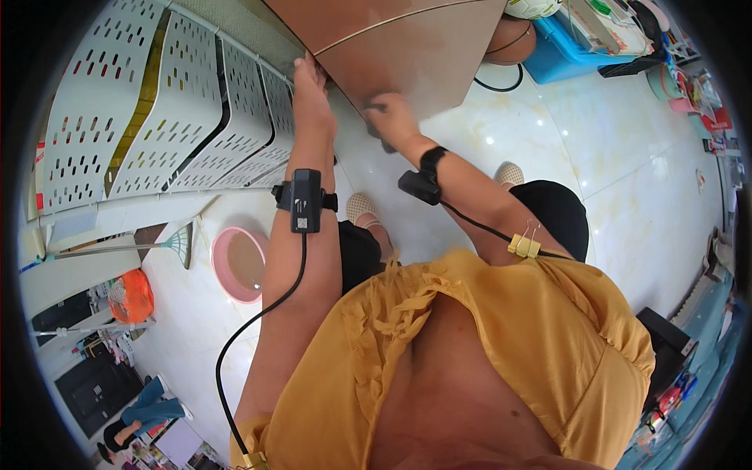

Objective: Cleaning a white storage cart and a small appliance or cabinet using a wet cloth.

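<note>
Ahead of me stands a tall cabinet or refrigerator with glossy brown panels (pixel 405 61) and a curved seam across its front. My left hand (pixel 312 97) is raised along its left edge, fingers stretched out near or against the side; nothing shows in it, though the fingertips are partly hidden. My right hand (pixel 395 120) is closed around a dark, blurred object (pixel 382 136), perhaps a cloth, at the lower left edge of the panel. Part of that object hangs below the fingers. A black strapped device (pixel 306 201) sits on my left forearm, another black device (pixel 420 187) on my right wrist.
White perforated baskets (pixel 194 106) line the left side. A pink basin (pixel 238 264) of cloudy water stands on the tiled floor near a broom or rake (pixel 179 244). A blue bin (pixel 552 53) and a brown ball (pixel 511 41) are at right. Another person (pixel 144 414) is lower left.
</note>
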`<state>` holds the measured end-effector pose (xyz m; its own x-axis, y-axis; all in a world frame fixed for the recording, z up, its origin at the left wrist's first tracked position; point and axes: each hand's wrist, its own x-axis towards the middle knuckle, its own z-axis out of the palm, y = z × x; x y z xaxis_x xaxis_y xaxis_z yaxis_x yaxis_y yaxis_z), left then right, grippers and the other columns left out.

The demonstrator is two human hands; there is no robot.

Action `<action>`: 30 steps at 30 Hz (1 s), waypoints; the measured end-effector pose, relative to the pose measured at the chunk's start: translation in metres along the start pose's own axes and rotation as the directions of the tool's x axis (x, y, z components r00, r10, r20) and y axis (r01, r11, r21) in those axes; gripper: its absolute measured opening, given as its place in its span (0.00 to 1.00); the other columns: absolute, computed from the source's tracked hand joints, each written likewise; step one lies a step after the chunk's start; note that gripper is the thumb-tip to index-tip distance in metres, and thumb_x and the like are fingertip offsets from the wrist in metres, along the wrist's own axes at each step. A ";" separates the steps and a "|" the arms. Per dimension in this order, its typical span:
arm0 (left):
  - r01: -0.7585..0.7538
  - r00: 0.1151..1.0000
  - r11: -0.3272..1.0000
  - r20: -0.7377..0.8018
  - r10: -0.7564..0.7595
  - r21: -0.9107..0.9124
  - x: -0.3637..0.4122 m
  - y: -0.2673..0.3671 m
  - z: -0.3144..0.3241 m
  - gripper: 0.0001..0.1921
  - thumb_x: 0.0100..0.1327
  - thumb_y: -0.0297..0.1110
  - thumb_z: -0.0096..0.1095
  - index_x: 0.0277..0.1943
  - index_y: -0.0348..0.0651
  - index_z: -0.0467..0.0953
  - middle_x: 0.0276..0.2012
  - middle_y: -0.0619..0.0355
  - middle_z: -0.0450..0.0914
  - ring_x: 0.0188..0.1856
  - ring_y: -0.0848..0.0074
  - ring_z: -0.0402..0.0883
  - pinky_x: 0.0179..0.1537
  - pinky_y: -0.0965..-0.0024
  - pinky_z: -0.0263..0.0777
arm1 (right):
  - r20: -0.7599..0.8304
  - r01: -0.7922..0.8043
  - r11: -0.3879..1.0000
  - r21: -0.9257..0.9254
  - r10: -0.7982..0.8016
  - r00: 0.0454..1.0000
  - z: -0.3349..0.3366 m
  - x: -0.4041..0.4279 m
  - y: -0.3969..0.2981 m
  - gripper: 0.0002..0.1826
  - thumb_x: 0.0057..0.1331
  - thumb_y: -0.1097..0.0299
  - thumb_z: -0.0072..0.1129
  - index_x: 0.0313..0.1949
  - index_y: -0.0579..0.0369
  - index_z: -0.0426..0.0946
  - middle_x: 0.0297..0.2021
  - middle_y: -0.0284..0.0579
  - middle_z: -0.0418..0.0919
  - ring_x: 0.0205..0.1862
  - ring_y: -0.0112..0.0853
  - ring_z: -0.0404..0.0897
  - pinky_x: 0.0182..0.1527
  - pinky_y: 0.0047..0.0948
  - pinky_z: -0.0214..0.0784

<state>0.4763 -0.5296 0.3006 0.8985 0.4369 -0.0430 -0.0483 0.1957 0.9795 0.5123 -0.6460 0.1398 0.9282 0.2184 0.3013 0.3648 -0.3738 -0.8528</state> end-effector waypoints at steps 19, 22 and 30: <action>-0.235 0.969 0.966 -0.050 0.242 0.108 -0.004 -0.005 0.050 0.20 0.73 0.39 0.54 0.60 0.35 0.65 0.57 0.52 0.74 0.58 0.70 0.73 0.59 0.66 0.65 | -0.524 0.545 0.809 -0.220 -0.569 0.633 -0.073 0.049 -0.079 0.19 0.53 0.67 0.71 0.46 0.42 0.81 0.48 0.40 0.72 0.50 0.43 0.74 0.51 0.43 0.67; -0.205 0.967 0.970 -0.128 0.222 0.132 -0.002 -0.012 0.044 0.20 0.73 0.37 0.55 0.60 0.36 0.64 0.56 0.53 0.73 0.57 0.70 0.72 0.61 0.64 0.65 | -0.477 0.527 0.791 -0.310 -0.609 0.634 -0.096 0.072 -0.061 0.21 0.54 0.70 0.68 0.49 0.42 0.80 0.50 0.43 0.71 0.51 0.43 0.73 0.52 0.44 0.67; -0.199 0.972 0.922 -0.057 0.230 0.331 0.003 -0.023 0.021 0.22 0.71 0.42 0.60 0.59 0.41 0.62 0.58 0.51 0.70 0.58 0.65 0.73 0.56 0.55 0.74 | -0.824 0.214 0.977 -0.006 -0.127 0.552 -0.149 0.107 -0.039 0.31 0.51 0.79 0.65 0.57 0.48 0.76 0.48 0.48 0.70 0.51 0.46 0.69 0.54 0.42 0.65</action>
<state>0.4893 -0.5507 0.2824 0.8369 0.5195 0.1724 -0.0790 -0.1970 0.9772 0.6085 -0.7425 0.2687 0.5270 -0.5750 0.6259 0.5556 -0.3241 -0.7656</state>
